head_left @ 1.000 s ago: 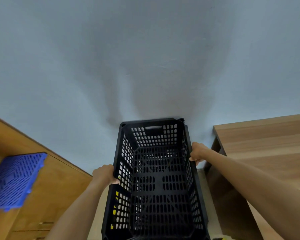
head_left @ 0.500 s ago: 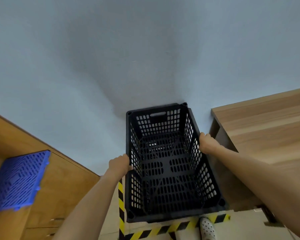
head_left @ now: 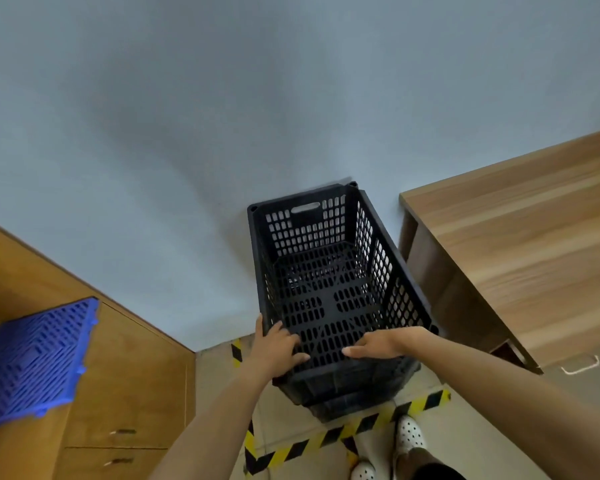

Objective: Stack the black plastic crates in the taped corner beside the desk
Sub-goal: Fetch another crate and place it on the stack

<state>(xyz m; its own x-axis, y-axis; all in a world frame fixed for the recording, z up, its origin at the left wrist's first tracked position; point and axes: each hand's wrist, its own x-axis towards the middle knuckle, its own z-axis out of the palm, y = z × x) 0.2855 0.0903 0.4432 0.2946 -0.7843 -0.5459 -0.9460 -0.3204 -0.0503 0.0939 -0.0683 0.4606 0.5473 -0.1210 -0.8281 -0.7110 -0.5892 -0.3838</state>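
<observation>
The head camera looks down into a corner where a pale blue-grey wall fills the upper half of the frame. Just right of centre stands a black plastic crate (head_left: 329, 289), open-topped, its walls and floor pierced with slots; it sits on top of at least one more black crate whose solid edge shows beneath it at lower centre. The stack stands inside a patch of floor marked by yellow-and-black striped tape (head_left: 343, 432), with a wooden desk (head_left: 520, 244) close beside it at the right of the frame. The crate looks stiff and fairly light, being mostly holes, with a hard rim that should not slip much in bare hands; the cut-out handle slot in the far end wall or the long rims look like the best places to hold. Both arms reach up from the bottom of the frame. The left hand (head_left: 274, 349) lies on the near left corner, fingers loosely spread over the rim. The right hand (head_left: 383, 342) rests flat on the near rim, fingers pointing left, extended and not curled. A blue slotted panel (head_left: 35, 362) lies on a wooden cabinet (head_left: 125, 372) at lower left.
</observation>
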